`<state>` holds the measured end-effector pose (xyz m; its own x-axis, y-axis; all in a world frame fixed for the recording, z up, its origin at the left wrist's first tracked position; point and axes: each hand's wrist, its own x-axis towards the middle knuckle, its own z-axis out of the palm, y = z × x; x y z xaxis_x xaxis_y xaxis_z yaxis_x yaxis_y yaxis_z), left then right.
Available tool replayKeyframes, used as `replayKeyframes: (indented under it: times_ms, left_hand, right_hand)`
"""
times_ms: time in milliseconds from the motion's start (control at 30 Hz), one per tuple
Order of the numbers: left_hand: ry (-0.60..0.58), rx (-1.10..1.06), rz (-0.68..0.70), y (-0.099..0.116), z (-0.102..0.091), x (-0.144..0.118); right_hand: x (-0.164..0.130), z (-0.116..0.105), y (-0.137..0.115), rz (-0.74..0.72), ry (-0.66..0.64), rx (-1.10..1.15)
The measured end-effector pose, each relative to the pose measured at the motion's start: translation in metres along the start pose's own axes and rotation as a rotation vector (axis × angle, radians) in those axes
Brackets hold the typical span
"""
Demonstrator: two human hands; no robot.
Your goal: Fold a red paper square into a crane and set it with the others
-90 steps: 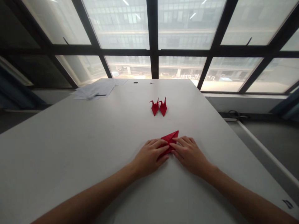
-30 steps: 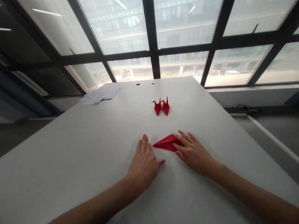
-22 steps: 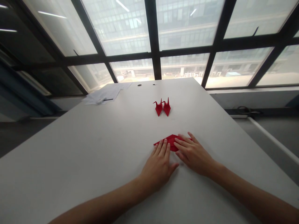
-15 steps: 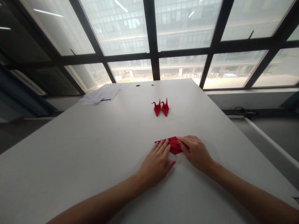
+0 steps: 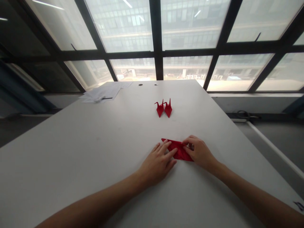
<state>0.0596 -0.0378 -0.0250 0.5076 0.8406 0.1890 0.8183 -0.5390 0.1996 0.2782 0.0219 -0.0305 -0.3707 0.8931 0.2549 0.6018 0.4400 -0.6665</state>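
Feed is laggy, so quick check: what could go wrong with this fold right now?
The left hand pins the red paper with fingertips only, so it may slide on the smooth table and skew the crease. The right hand covers the paper's right end, hiding alignment there.

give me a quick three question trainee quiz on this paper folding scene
1. True or false: both hands touch the flat red paper on the white table.
2. What stands farther up the table? A) red paper cranes B) a mug C) scissors
3. Which hand has curled fingers at the paper's right end?

Key
1. True: the left hand lies flat with fingertips on it, and the right hand pinches its right end.
2. A, two red paper cranes side by side; white sheets lie at the far left corner.
3. The right hand.
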Motion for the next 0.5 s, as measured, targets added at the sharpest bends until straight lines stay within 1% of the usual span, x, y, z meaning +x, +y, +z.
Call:
replayKeyframes:
  times_ms: [133, 267, 400, 500]
  left_hand:
    - [0.023, -0.020, -0.002, -0.001, 0.000, 0.001]
    - [0.043, -0.044, -0.015, 0.001, -0.002, 0.001]
    - [0.022, -0.078, -0.024, 0.001, -0.004, 0.002]
    - [0.018, -0.049, -0.019, 0.001, -0.004, 0.003]
  right_hand:
    - [-0.005, -0.002, 0.000, -0.186, -0.020, -0.132]
    - [-0.011, -0.006, -0.004, -0.365, -0.114, -0.323]
    - [-0.014, -0.009, -0.009, -0.408, -0.155, -0.471]
    - [-0.016, -0.012, -0.016, -0.410, -0.161, -0.509]
